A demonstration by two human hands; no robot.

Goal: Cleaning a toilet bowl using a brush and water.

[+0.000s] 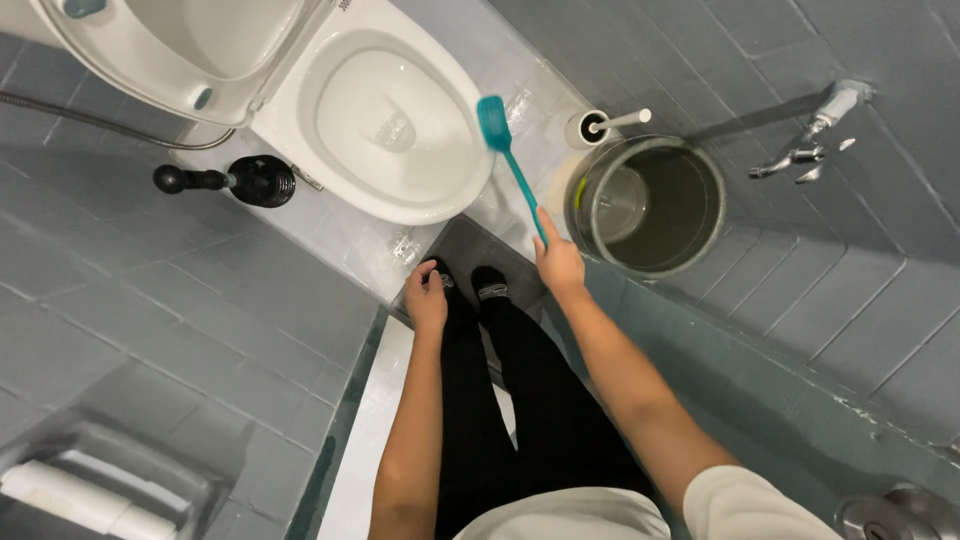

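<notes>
**Teal brush held over the toilet rim: risks and vessels**

Our right hand (558, 262) is closed around the lower end of the teal long-handled brush (508, 160); its head stands up just beside the right edge of the toilet bowl (375, 125), above the wet tiled step (520, 100). Our left hand (426, 298) hangs loosely curled near the knee, holding nothing that we can see.

Risks, as we judge them:
- The grip sits at the very tip of the handle, so the head may swing and strike the bowl rim or fling drops.
- The step looks wet; our feet in socks (490, 287) stand at its edge, and a slip is possible.
- The grey bucket (650, 205) is just beside the right hand; a wide sweep could knock it.

Vessels:
- Toilet bowl: seat up, a little water at the bottom.
- Bucket: water partway up, a smaller dipper inside.
- White holder (588, 128): a white-handled brush stands in it.
- A black plunger (235, 180) lies left of the bowl.
</notes>
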